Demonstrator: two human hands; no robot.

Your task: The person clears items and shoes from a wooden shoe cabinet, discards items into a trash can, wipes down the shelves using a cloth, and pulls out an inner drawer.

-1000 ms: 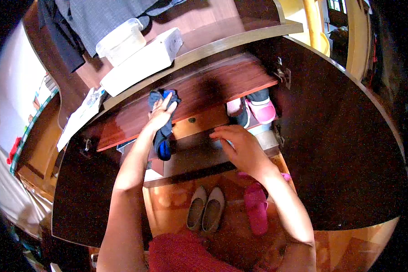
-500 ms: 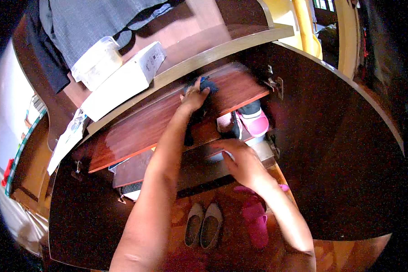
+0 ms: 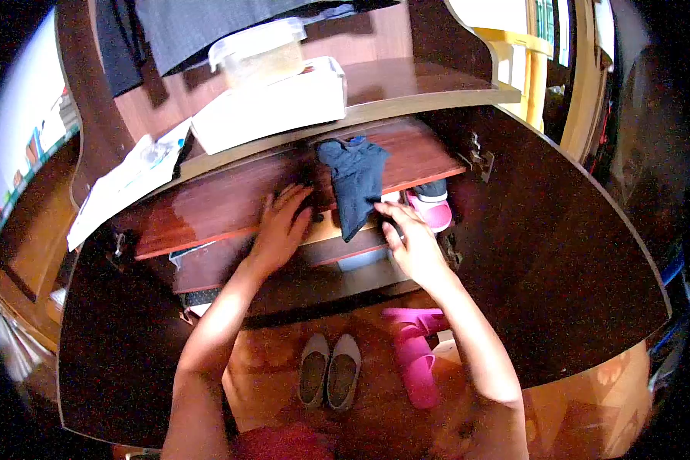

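The dark blue cloth (image 3: 354,184) lies draped over the front edge of the upper shelf (image 3: 230,201) of an open wooden cabinet, its lower end hanging down past the shelf edge. Just left of the cloth, the left hand (image 3: 282,228) rests flat on the shelf edge, its fingers (image 3: 287,198) spread wide and holding nothing; it sits beside the cloth, apart from it by a narrow strip of wood. Just right of the cloth's hanging end, the right hand (image 3: 412,241) reaches up with its fingers (image 3: 389,214) loosely extended at the cloth's lower corner; whether they pinch the cloth or only touch it cannot be told.

Right of the cloth and below the shelf, a pink shoe (image 3: 433,211) sits on a lower shelf inside the cabinet. Above the cloth, on the cabinet's top surface (image 3: 406,80), a white box (image 3: 272,103) carries a clear plastic container (image 3: 257,50). Far left of the cloth, papers (image 3: 119,188) lie over the edge of the top. Below the cloth, on the floor, stand a pair of grey flat shoes (image 3: 328,370) and, to their right, pink slippers (image 3: 414,353). An open dark cabinet door (image 3: 567,253) stands to the right of the cloth.
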